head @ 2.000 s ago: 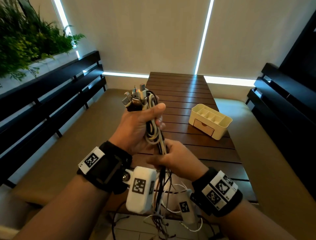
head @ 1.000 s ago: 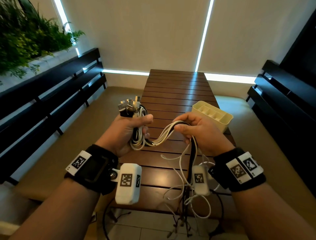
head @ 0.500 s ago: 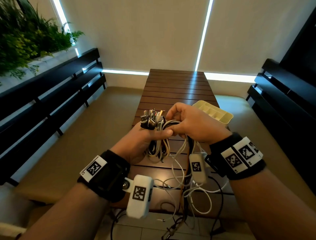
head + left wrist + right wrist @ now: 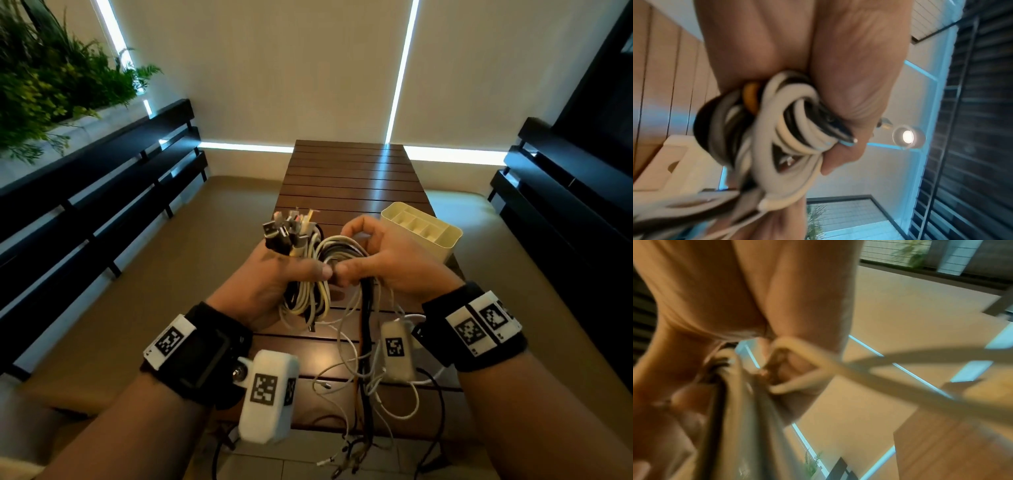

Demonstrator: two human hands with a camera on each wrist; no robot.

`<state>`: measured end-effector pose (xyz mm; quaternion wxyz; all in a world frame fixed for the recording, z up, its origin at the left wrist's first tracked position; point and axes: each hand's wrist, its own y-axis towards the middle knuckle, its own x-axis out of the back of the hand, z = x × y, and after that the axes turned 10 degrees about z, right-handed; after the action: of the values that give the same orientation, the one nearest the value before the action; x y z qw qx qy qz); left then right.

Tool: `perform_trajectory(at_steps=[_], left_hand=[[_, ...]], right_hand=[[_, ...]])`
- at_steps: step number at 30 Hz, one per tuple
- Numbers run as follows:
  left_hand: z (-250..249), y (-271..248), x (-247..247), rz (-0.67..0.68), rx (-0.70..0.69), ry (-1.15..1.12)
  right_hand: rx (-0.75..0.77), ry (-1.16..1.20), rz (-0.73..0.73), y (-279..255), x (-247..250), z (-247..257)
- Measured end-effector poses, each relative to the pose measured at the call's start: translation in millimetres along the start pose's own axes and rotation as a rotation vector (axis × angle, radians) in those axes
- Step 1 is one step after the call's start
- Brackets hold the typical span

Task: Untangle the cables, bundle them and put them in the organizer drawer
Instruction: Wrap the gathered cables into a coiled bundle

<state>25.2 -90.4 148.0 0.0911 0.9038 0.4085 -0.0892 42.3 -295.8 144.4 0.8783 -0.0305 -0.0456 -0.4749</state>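
A slatted wooden table (image 4: 349, 178) runs away from the viewer between two dark benches, with pale blinds on the far wall and a planter of greenery at far left. On the table's right side, just beyond the hands, stands a cream organizer (image 4: 432, 236); its top compartments show, but the drawer front is hidden behind the right hand, so whether it is open cannot be told.

The cables (image 4: 308, 294) are held above the near end of the table. The left hand (image 4: 270, 284) is closed round a coil of white, grey and black cable, thumb across the front, with a cluster of plugs (image 4: 291, 229) sticking up out of the fist. The right hand (image 4: 390, 263) pinches a sheaf of strands just right of the coil, thumb nearly meeting the left thumb, the other fingers curled over the loop. Below both hands the uncoiled tails (image 4: 366, 394) hang past the near table edge toward the floor.

The step in hand looks like bundling: winding the loose length onto the coil. Much of it hangs free, so this stage seems only partly done. The next move probably calls for drawing up more slack with the right hand and laying another turn over the left fist, without letting the dangling ends snag one another. The drawer comes later.
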Motion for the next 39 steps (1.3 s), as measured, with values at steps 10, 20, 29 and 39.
perform_trajectory(at_steps=[10, 20, 29, 39], left_hand=[[-7, 0, -2, -0.075, -0.012, -0.212], [-6, -2, 4, -0.058, 0.037, -0.225], [-12, 4, -9, 0.070, 0.046, -0.138], [-4, -13, 5, -0.125, -0.137, -0.285]], right_hand=[[-0.130, -0.290, -0.108, -6, -2, -40], [-0.117, -0.193, 0.018, -25, 29, -47], [0.123, 0.082, 0.058, -10, -17, -4], [0.182, 0.384, -0.022, -24, -31, -17]])
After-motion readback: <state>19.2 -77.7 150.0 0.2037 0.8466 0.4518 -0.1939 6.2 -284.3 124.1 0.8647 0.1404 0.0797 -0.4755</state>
